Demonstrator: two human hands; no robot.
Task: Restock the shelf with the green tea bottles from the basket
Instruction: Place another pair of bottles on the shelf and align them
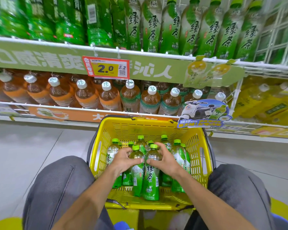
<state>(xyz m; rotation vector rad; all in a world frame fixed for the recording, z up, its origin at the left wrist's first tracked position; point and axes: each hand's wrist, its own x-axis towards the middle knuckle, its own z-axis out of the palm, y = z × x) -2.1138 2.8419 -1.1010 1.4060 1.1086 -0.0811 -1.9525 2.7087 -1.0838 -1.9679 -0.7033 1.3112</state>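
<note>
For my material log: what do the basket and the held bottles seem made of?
Basket: glossy yellow moulded plastic, judging by its slotted lattice walls. Green tea bottles: probably clear plastic, tea showing through, with glossy printed labels and green caps.

yellow lattice basket (pixel 198 146); green-capped, green-labelled bottles (pixel 150 176); red-yellow price tag (pixel 105 68); grey trousers (pixel 56 188).

A yellow slotted plastic basket (pixel 123 130) sits on the grey tiled floor (pixel 32 146) between the person's knees, just before the white wire shelf rack (pixel 56 44). Green-capped plastic tea bottles (pixel 179 156) stand upright in it. At their near side the left hand (pixel 123 161) grips the nearer left bottle (pixel 137 176) and the right hand (pixel 166 161) grips the nearer right bottle (pixel 151 180), the two bottles touching. A row of matching bottles (pixel 189 30) stands on the upper shelf at right. A red-and-yellow price tag (pixel 106 68) hangs under its rail. White-capped brown bottles (pixel 108 95) line the lower shelf behind the basket.
</note>
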